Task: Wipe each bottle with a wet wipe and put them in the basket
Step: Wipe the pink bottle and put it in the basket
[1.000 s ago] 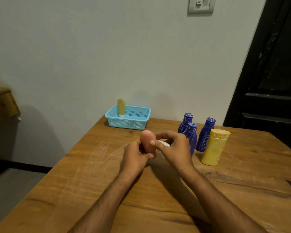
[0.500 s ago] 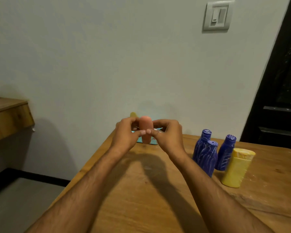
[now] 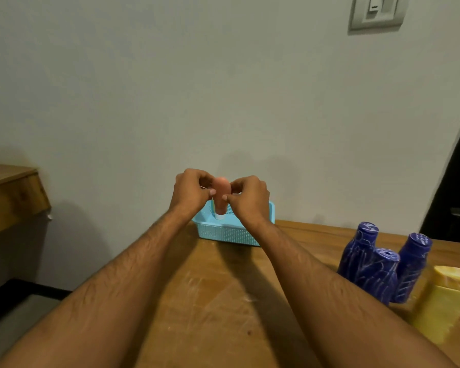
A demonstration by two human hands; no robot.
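A small orange bottle [image 3: 220, 198] with a white cap pointing down hangs over the light blue basket [image 3: 229, 231] at the table's far edge. My left hand [image 3: 190, 193] and my right hand [image 3: 247, 200] pinch the bottle from either side, fingers curled. A thin white edge, maybe the wipe, shows by my left fingers. Three dark blue bottles [image 3: 380, 264] stand upright at the right. A yellow bottle [image 3: 442, 306] stands in front of them. The yellow item seen in the basket earlier is hidden behind my hands.
The wooden table [image 3: 223, 301] runs up to a pale wall. A wooden shelf [image 3: 11, 192] juts out at the left, and a dark door [image 3: 457, 195] stands at the right. A light switch [image 3: 377, 10] sits high on the wall.
Both hands have carried the orange bottle away from me, from mid-table to above the basket. The bottle's white cap now points down into the basket.
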